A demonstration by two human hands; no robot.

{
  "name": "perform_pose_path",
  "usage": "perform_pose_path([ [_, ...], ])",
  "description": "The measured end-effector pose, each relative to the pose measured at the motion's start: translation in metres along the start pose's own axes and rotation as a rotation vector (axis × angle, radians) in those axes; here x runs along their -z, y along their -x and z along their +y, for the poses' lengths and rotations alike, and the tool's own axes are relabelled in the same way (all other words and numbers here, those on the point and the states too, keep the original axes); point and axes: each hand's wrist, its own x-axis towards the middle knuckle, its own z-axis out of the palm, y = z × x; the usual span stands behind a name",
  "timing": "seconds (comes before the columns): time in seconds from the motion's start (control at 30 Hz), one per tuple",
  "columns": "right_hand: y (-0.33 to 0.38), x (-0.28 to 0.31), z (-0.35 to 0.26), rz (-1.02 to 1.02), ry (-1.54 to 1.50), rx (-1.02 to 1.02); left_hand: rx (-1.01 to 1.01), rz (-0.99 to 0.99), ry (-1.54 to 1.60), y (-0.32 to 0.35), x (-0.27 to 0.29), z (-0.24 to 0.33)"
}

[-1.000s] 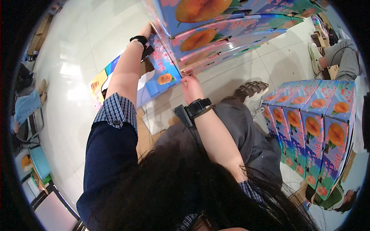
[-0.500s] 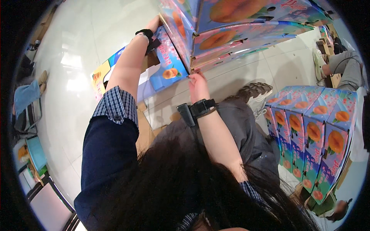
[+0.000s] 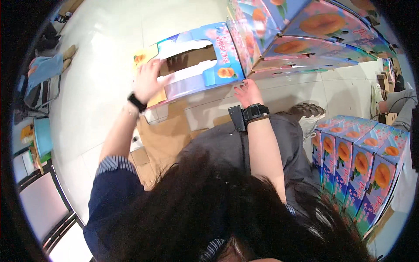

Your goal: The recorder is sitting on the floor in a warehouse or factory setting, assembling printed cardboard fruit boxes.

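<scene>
Box (image 3: pixel 234 52) at 12 o'clock, window (image 3: pixel 200 56) upward, perhaps for access. My left grip (image 3: pixel 149 83) splayed over yellow flap (image 3: pixel 139 55), 11 o'clock. Right grip (image 3: pixel 249 93) at box's 4 o'clock corner, perhaps steadying; can't tell if pinching.

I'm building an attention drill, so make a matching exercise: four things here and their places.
1. Left hand
2. Right hand
3. Brown cardboard
4. Row of fruit-print boxes

A. Far right of the picture
B. By the yellow panel
C. Between left forearm and dark grey trousers
D. By the blue box corner

Pairs: 1-B, 2-D, 3-C, 4-A
</scene>
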Motion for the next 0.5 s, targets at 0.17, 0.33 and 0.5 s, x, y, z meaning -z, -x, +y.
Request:
perform_pose_path([
  [0.17, 0.002, -0.009, 0.011, -0.061, 0.100, -0.049, 0.232, -0.177, -0.290, 0.083, -0.033, 0.014],
  [0.33, 0.001, -0.007, 0.016, -0.125, 0.144, 0.019, 0.353, -0.050, -0.338, 0.085, -0.059, 0.013],
  [0.5, 0.013, -0.006, 0.010, -0.112, 0.103, 0.069, 0.349, -0.037, -0.344, 0.086, -0.067, 0.014],
])
